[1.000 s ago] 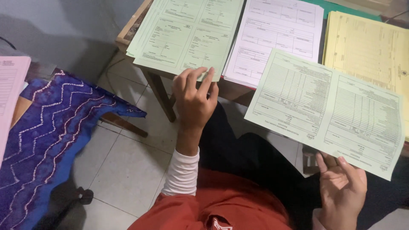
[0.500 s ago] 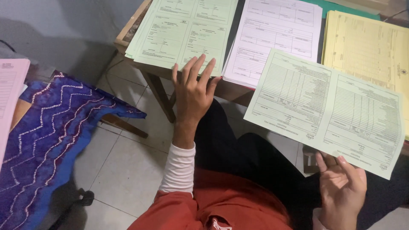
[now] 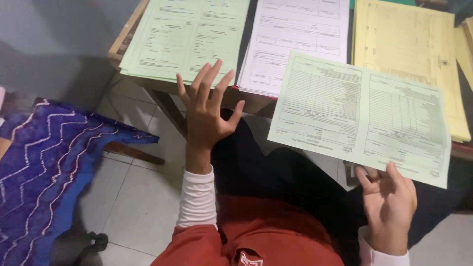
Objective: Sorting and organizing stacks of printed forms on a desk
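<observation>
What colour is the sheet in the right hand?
Pale green sheet, printed with tables; head view.

I see a wooden desk [image 3: 129,37] carrying three paper stacks. Green forms [image 3: 189,37] lie left, white forms [image 3: 298,42] in the middle, yellow sheets [image 3: 406,54] right.

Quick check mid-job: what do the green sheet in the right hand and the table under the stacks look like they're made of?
Green sheet: thin matte paper, pale green, printed with tables; it has a centre fold and bends slightly where the right hand holds its lower edge. Table: likely wood, brown with a dull worn finish, judging by its edge and leg.
</observation>
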